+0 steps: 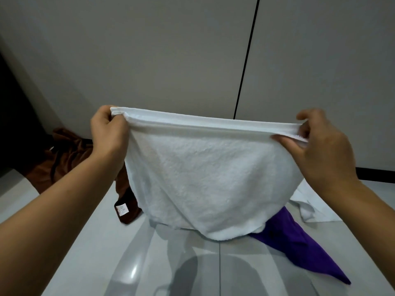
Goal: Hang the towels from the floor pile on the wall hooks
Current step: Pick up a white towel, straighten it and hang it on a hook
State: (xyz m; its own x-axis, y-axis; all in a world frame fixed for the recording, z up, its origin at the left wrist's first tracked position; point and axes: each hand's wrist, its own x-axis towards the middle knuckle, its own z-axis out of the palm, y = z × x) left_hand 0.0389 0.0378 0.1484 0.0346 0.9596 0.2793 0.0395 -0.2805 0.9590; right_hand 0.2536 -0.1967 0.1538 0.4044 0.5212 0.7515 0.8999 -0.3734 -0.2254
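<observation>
Head view — white towel (205, 178) taut between gripping left hand (108, 133) and right hand (322, 146).

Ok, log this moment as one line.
white towel held up, spread | left hand and right hand grip top corners | brown towel, purple towel on floor | hooks unseen

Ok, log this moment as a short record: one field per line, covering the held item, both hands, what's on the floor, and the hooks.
held item: white towel, stretched out by its top hem, hanging down
left hand: grips the hem's left corner
right hand: pinches the hem's right corner
floor: brown towel at left, purple towel at right, another white cloth behind it
wall hooks: none in view
</observation>
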